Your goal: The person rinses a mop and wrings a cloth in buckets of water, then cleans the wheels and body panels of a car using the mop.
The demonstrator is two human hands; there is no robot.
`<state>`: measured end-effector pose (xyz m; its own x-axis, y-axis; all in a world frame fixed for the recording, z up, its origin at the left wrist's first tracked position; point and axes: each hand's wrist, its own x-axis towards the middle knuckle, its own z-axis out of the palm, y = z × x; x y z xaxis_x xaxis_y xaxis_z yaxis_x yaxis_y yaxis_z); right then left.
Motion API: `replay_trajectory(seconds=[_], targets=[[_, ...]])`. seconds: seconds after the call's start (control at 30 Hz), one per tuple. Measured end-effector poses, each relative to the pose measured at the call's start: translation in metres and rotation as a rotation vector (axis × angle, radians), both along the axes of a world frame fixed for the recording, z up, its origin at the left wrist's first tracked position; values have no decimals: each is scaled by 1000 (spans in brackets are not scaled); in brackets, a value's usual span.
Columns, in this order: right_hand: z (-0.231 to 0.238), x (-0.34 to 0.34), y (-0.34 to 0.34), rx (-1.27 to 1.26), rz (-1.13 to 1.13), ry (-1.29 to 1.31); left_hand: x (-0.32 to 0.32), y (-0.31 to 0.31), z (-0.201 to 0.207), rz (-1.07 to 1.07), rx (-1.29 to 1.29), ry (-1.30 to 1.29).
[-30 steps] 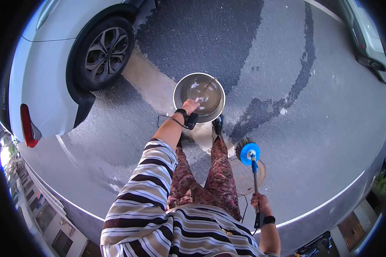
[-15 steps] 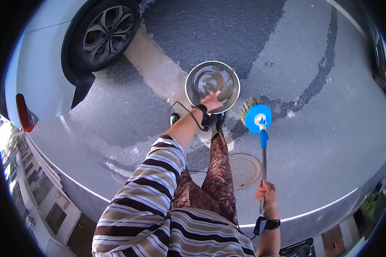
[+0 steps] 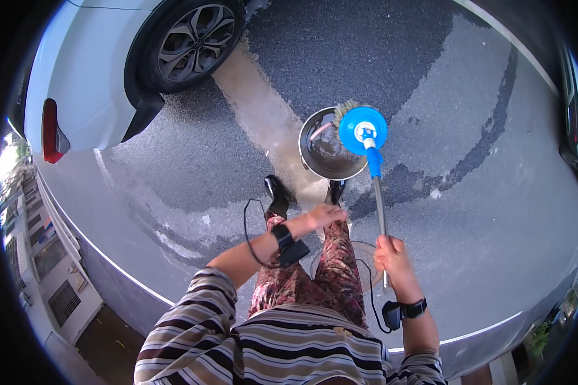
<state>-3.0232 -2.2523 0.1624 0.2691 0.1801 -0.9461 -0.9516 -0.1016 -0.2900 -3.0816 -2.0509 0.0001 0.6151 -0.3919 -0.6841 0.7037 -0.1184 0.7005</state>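
Note:
A metal bucket of dark, rippling water stands on the ground in front of my feet. A pinkish strip shows in it, too unclear to name. My right hand is wrapped round the metal pole of a long-handled round brush. The brush's blue head is over the bucket's right rim, its pale bristles toward the water. My left hand, a little blurred, is in front of my legs with fingers stretched out, holding nothing.
A white car with a dark wheel stands at the left. Part of another vehicle shows at the far right edge. A round manhole cover lies beside my right leg. Wet patches mark the asphalt.
My left hand has come out of the bucket and back toward my body. My right hand has brought the brush up and leftward, so its head now overlaps the bucket.

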Motion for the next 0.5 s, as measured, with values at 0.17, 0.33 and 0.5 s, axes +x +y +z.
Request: replay_trajectory(seconds=[0.17, 0.33, 0.5], targets=[[-45, 3, 38, 90, -83, 28, -4, 13, 69, 176, -419, 376], [-140, -9, 81, 152, -208, 184, -22, 42, 83, 377, -772, 729], [-257, -20, 95, 287, -326, 393, -27, 47, 47, 486, -793, 748]])
